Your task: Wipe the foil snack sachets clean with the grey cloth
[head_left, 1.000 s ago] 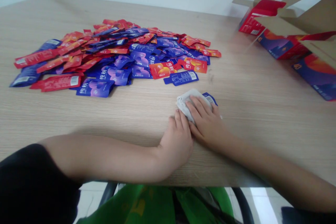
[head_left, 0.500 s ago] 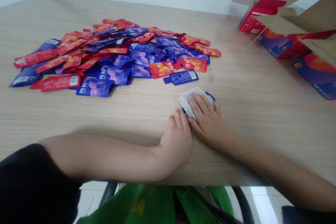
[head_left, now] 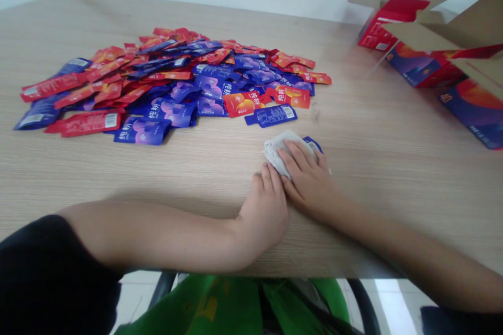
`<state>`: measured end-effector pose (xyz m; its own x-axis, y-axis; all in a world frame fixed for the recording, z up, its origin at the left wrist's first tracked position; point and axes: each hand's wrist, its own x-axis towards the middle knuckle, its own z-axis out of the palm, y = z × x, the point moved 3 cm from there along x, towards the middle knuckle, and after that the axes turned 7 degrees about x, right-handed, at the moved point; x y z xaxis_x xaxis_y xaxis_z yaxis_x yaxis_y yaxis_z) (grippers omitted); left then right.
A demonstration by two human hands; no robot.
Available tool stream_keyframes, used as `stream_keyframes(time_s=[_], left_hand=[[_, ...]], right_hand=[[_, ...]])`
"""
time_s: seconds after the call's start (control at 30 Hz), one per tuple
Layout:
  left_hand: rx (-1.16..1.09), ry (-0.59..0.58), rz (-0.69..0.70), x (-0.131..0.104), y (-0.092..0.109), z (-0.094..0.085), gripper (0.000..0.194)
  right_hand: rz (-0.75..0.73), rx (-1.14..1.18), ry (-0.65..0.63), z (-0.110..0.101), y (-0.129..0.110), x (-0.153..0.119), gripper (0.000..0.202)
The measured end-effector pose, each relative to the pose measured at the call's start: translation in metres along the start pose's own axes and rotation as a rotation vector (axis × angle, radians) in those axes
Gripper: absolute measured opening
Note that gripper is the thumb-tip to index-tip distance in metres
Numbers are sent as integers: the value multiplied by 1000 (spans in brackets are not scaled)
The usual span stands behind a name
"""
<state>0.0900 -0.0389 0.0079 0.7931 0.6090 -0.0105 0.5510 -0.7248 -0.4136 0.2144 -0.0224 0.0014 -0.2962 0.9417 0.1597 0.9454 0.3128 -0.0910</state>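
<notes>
A folded white cloth (head_left: pixel 275 147) lies under the fingers of my right hand (head_left: pixel 308 175), which presses down on it with the fingers slightly bent. Beneath the cloth, a blue pouch (head_left: pixel 313 144) shows only at its upper right edge. My left hand (head_left: pixel 267 204) rests on the table at the cloth's lower left, its fingers together and their tips by the pouch's hidden end. Whether those fingers pinch the pouch cannot be made out. Just beyond the cloth lies another blue pouch (head_left: pixel 275 115), face down with a barcode.
A wide heap of red and blue pouches (head_left: pixel 176 78) covers the back left and middle of the table (head_left: pixel 196 172). Open cartons stand at the right: a red one (head_left: pixel 377 34) and blue-red ones (head_left: pixel 416 65) with raised flaps. The table's front edge is close to my body.
The cloth and my right hand have shifted slightly left, and more of the blue pouch shows at the upper right. My left hand has stayed in place.
</notes>
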Motion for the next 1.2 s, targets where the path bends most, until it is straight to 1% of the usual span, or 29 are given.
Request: stream_keyframes(time_s=[0.03,0.1,0.23,0.3,0.37,0.5,0.57,0.63,0.77,0.83,0.9,1.0,1.07,1.13,1.2], left_hand=[[-1,-3,4,0,0,0,56],[10,-4,2,0,0,-1,58],[27,-1,-11,0,-1,-2,62],[21,-8,-10,1,-1,-3,63],[16,-14,-14,1,-1,-3,63],[16,-16,-11,1,-1,-2,60],[19,-11,-5,0,-1,-2,59],[18,-6,-7,0,-1,-2,60],[9,-3,-17,0,-1,-2,63],[12,5,-14,0,-1,-2,62],[12,16,-11,0,0,-2,61],[-6,-2,0,0,-1,-2,57],[-18,-22,7,0,-1,-2,55],[-16,-26,6,1,-2,-2,55],[-3,-18,7,1,-2,-2,59]], right_hand=[[-28,12,-8,-1,-2,0,52],[-14,17,-12,-2,6,1,52],[174,-5,33,-4,36,6,55],[220,-18,53,-3,41,7,55],[185,-30,52,-2,34,7,55],[6,3,0,-1,7,3,54],[-49,30,-19,-2,2,2,53],[-27,39,-17,-3,8,3,53],[151,20,34,-4,36,4,55],[180,10,41,-3,41,3,57],[144,-5,27,-2,34,1,59],[-5,-2,-16,-2,11,-2,58],[-88,23,-44,-3,1,-3,56],[-84,38,-55,-5,3,-2,55],[-3,31,-43,-6,17,0,56]])
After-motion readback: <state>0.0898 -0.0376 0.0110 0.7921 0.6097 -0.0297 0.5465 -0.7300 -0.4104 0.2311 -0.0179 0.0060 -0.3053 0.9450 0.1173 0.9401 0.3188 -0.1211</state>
